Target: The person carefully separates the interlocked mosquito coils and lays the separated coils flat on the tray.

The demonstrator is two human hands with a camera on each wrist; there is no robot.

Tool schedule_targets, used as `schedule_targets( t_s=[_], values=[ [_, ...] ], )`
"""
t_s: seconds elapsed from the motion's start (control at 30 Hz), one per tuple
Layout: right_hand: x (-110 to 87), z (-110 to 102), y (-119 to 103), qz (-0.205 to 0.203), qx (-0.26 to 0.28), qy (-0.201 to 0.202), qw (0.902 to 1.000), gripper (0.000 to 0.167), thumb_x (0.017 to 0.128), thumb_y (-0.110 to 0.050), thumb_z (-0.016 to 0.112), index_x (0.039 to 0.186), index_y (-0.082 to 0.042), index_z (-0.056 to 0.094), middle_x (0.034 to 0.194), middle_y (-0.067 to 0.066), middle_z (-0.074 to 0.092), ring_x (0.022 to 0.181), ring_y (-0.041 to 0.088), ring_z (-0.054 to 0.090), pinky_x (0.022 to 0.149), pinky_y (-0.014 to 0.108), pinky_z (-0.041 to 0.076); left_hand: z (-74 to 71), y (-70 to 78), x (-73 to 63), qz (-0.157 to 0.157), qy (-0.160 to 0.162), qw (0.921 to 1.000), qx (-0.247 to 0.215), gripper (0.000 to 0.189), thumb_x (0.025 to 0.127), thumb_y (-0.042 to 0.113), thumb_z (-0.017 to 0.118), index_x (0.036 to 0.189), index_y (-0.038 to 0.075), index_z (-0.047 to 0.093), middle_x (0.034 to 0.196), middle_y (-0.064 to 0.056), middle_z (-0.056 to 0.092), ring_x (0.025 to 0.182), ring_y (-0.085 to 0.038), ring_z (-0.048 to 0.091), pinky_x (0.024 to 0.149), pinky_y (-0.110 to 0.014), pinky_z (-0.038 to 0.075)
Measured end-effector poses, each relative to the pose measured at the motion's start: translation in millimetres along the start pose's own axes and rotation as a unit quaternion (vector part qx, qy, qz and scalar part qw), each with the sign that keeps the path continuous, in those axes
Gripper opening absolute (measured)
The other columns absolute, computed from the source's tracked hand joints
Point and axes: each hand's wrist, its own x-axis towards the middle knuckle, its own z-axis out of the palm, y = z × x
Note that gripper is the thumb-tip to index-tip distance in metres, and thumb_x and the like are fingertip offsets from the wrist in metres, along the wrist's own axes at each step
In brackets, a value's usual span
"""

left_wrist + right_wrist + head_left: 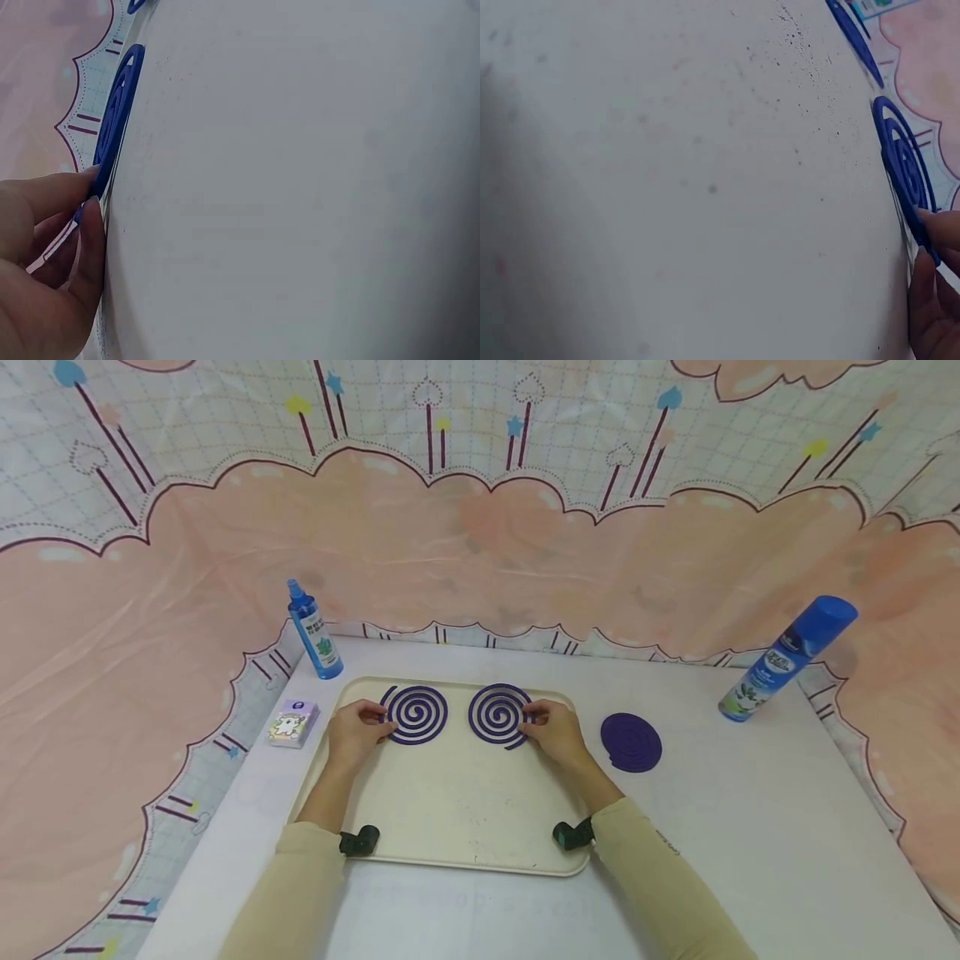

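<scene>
Head cam: we're pinching the L coil (415, 715) by its outer edge w/ our L hand (356, 732), the R coil (499, 715) w/ our R hand (557, 734). Both sit just inward of the fingers over the tray (465, 814), can't tell if touching. Step rn: prob lining up the pair. Next move imo calls for light, level fingers bc thin coils could snap.

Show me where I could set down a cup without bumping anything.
The tray's middle is bare, from the left coil and right coil down to its near rim. So is the table in front of the disc and can. Crowded: the tray's far end, where the left hand and right hand pinch those coils, and the table's far left, with box and bottle.
</scene>
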Motion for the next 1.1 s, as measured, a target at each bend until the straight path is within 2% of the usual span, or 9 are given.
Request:
schedule_targets(
  t_s=[0.17,0.37,0.97,1.1],
  values=[
    [-0.1,0.4,1.5,-0.007,-0.002,0.004,1.0,0.036,0.085,-0.01,0.08,0.12,-0.005,0.072,0.105,0.012,0.071,0.086,0.016,0.062,0.07,0.018,0.047,0.8,0.2,0.4,0.008,0.005,0.999,0.044,0.029,0.085,0.008,0.081,0.11,-0.002,0.071,0.093,-0.016,0.07,0.068,-0.009,0.061,0.057,-0.013,0.053],
    [-0.8,1.1,1.8,-0.021,-0.011,0.012,0.9996,0.037,0.084,-0.009,0.081,0.12,-0.004,0.072,0.1,0.012,0.066,0.086,0.018,0.059,0.074,0.023,0.045,1.0,1.7,-0.3,0.024,0.019,0.9959,0.085,0.029,0.084,0.01,0.082,0.11,-0.001,0.072,0.093,-0.017,0.071,0.075,-0.018,0.063,0.058,-0.015,0.048],
    [-3.4,-1.4,-0.8,-0.023,-0.032,0.007,0.9992,0.039,0.083,-0.012,0.083,0.12,-0.001,0.073,0.095,0.01,0.063,0.084,0.018,0.055,0.075,0.026,0.042,0.4,1.9,-1.8,0.028,0.016,0.9936,0.108,0.031,0.084,0.015,0.083,0.108,0.0,0.073,0.096,-0.017,0.07,0.086,-0.026,0.064,0.067,-0.021,0.045],
    [-3.3,-1.2,-0.4,-0.023,-0.031,0.005,0.9992,0.04,0.083,-0.012,0.084,0.12,-0.001,0.073,0.094,0.01,0.062,0.084,0.018,0.054,0.075,0.027,0.042,-0.1,2.6,-1.7,0.019,0.007,0.9935,0.112,0.031,0.084,0.017,0.084,0.108,0.0,0.074,0.097,-0.017,0.071,0.088,-0.026,0.064,0.068,-0.022,0.045]
  ],
)
